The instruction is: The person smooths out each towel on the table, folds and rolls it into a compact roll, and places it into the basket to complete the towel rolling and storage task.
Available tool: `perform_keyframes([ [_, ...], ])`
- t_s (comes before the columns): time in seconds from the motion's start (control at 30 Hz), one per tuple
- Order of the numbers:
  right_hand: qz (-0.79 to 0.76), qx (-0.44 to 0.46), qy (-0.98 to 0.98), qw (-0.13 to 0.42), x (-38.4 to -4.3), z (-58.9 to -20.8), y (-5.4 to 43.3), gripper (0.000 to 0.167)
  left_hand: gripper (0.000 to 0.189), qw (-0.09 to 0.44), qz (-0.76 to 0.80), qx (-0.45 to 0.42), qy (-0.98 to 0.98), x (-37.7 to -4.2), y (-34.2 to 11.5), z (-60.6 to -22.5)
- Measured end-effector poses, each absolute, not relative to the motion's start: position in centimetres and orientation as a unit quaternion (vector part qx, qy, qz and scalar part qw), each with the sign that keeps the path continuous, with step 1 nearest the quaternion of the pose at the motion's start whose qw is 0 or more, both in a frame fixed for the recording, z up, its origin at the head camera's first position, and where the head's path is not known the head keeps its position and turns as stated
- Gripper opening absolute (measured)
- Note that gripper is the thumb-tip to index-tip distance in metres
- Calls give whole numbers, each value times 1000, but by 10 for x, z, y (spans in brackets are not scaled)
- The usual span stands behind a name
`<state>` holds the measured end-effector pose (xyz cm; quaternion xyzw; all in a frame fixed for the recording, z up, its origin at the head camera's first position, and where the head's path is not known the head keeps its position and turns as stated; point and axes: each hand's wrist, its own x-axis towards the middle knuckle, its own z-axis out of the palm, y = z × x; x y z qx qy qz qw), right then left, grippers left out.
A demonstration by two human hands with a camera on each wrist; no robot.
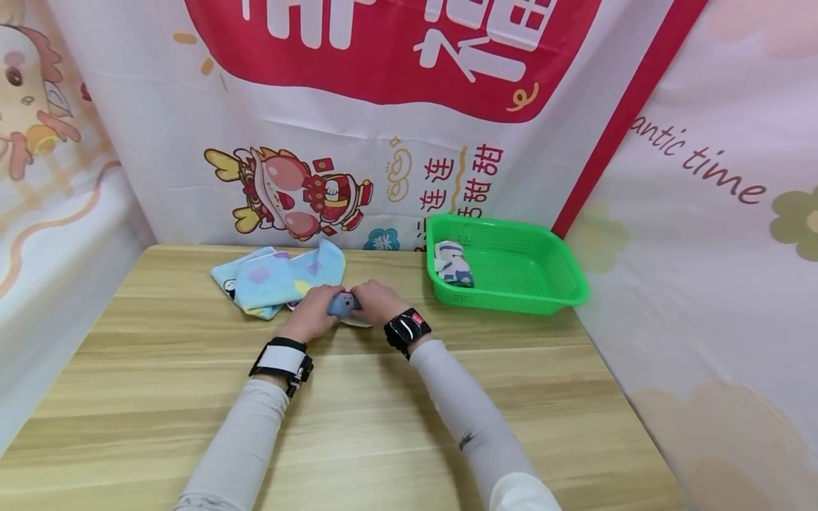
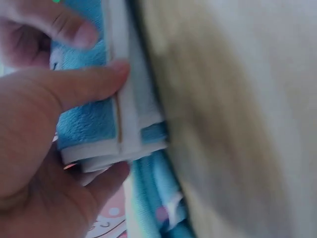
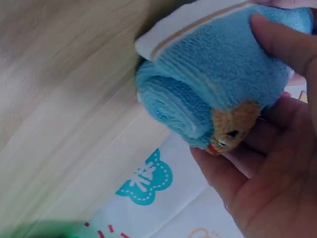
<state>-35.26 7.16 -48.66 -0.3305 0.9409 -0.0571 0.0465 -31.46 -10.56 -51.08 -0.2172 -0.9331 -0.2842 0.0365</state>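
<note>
Both hands grip a small rolled blue towel [image 3: 213, 64] with a white border and a brown animal face, on the table's far middle. In the left wrist view my left hand [image 2: 54, 109] has its thumb on the white edge of the folded cloth and fingers beneath. My right hand [image 3: 277, 144] holds the other end of the roll, thumb on top and fingers curled below; the spiral end shows there. Left of the hands lies a loosely folded light-blue patterned towel [image 1: 277, 277]. Part of the roll is hidden behind the fingers in the head view.
A green plastic basket [image 1: 571, 284] stands at the back right, with a white-and-blue patterned cloth roll [image 1: 454, 264] at its left end. The wooden table [image 1: 358, 426] meets a printed fabric backdrop [image 1: 332, 128] behind and on both sides.
</note>
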Motion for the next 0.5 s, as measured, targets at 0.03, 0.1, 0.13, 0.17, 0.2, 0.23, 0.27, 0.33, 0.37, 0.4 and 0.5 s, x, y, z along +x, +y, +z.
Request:
perform_keyframes([
  [0.03,-58,-330,941,46,-352,-487,72,32,54,26,-285,-221,-932,-315,-106,-508],
  [0.1,-72,-330,940,43,-351,-488,75,39,54,5,-288,-226,-931,-314,-105,-502],
  [0.13,-84,-329,940,38,-351,-490,77,41,55,-3,-291,-227,-929,-313,-105,-499],
  [0.17,-96,-329,939,33,-351,-490,79,43,58,-10,-292,-226,-929,-312,-104,-496],
  [0.2,-108,-327,938,27,-352,-490,82,45,64,-16,-294,-219,-930,-311,-104,-494],
  [0.23,-127,-325,937,19,-352,-489,85,44,70,-16,-295,-211,-932,-309,-104,-492],
  [0.27,-146,-320,936,15,-353,-487,89,46,76,-13,-296,-201,-934,-306,-105,-490],
  [0.33,-185,-303,935,-1,-353,-479,100,50,86,5,-298,-184,-937,-301,-107,-486],
  [0.37,-207,-291,934,-12,-352,-474,106,54,90,14,-297,-174,-939,-299,-109,-484],
  [0.4,-230,-274,934,-24,-353,-468,114,57,92,26,-297,-167,-940,-296,-111,-483],
  [0.5,-293,-208,931,-65,-353,-445,142,64,88,45,-290,-160,-943,-289,-118,-483],
])
